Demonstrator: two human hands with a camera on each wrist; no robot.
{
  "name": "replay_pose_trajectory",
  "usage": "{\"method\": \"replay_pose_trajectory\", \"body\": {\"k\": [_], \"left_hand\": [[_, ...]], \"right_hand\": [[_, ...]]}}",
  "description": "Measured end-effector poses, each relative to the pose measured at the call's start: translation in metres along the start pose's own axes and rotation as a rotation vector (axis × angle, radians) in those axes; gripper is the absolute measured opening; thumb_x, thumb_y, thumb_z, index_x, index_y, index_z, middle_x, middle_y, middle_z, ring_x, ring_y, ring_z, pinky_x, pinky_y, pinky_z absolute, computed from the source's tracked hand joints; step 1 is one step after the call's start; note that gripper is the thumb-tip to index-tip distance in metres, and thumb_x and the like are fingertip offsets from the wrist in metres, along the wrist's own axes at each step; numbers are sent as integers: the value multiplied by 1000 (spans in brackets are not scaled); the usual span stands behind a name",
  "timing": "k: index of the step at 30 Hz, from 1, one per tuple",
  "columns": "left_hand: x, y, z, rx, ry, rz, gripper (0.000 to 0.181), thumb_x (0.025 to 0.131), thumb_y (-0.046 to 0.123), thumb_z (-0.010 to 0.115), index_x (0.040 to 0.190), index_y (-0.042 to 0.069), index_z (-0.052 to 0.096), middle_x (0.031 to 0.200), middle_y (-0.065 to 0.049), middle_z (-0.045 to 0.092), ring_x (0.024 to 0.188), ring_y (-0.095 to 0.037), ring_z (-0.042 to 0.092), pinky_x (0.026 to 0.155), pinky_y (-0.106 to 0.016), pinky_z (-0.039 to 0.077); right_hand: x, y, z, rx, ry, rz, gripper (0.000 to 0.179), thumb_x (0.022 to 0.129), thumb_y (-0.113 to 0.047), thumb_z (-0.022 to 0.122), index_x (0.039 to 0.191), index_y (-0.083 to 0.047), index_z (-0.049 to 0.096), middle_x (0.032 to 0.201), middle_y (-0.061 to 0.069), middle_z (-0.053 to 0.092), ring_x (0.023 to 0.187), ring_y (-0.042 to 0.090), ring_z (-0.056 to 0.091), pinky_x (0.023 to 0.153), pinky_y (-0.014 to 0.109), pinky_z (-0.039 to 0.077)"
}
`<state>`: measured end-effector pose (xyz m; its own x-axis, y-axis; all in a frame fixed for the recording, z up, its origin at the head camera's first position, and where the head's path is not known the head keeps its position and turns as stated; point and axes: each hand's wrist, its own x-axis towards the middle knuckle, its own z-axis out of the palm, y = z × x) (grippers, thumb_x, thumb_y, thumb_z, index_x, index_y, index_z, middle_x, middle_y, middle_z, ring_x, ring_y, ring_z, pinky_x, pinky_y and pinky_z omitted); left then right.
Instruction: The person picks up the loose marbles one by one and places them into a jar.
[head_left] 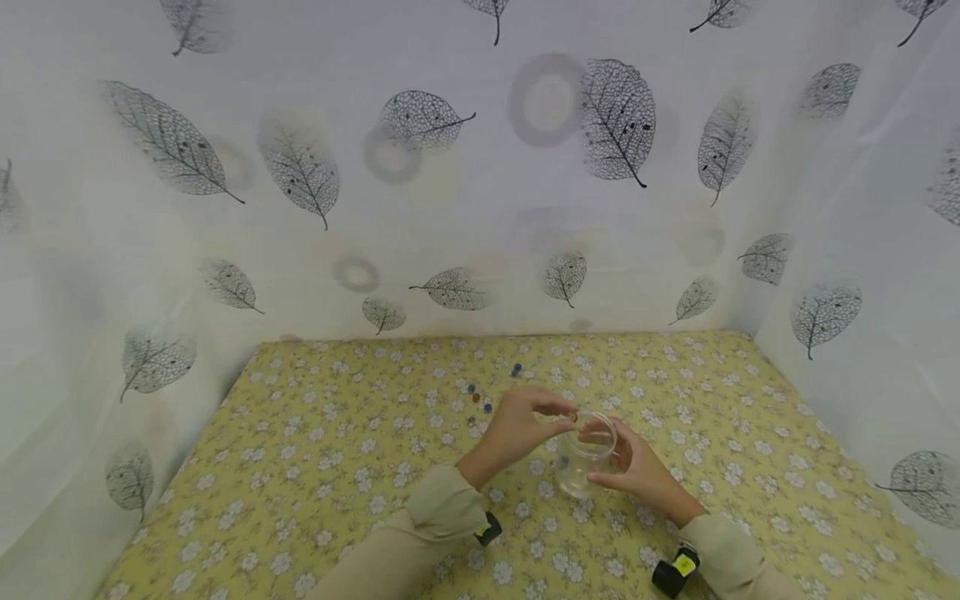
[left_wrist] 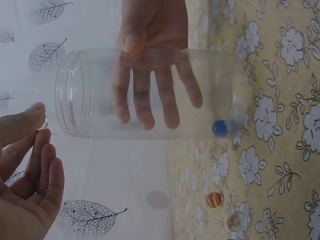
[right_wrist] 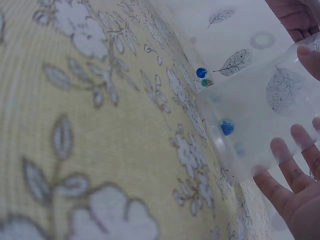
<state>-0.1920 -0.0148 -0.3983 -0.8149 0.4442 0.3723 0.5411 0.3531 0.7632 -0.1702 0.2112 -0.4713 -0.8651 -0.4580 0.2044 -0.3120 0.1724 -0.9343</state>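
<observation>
Lower right, a marble (head_left: 574, 417) is being pinched by the left hand (head_left: 521, 429); the jar (head_left: 574, 478), gripped by the right hand (head_left: 639, 472), fingers spread, is best being held still.

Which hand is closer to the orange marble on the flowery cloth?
Left. In the head view, the left hand is just to the right of the orange marble, pinching a clear marble; the right hand is farther right, holding the jar.
</observation>
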Motion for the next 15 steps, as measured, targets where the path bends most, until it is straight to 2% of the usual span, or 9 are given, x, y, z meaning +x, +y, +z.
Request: {"method": "replay_pose_trajectory", "body": {"k": [4,10,15], "left_hand": [[4,-1,4,14,-14,-7,23,82,20,72,104,12,73,99,-1,71,87,-11,64,81,-19,53],[9,-2,8,21,-29,-31,23,83,19,72,104,12,72,101,-1,71,90,-11,64,81,-19,52],[14,-2,12,35,-43,-37,22,84,19,71,104,14,73,102,0,71,90,-7,64,82,-20,53]], "right_hand": [[-1,1,0,-1,-3,2,61,86,2,64,139,1,34,133,21,46,118,-1,50,94,12,43],[-1,1,-1,0,-10,18,62,86,1,63,140,-1,32,135,30,42,119,-1,50,94,10,42],[-2,1,-2,12,-13,33,65,87,1,63,143,-2,29,136,32,40,119,-1,50,93,10,43]]}}
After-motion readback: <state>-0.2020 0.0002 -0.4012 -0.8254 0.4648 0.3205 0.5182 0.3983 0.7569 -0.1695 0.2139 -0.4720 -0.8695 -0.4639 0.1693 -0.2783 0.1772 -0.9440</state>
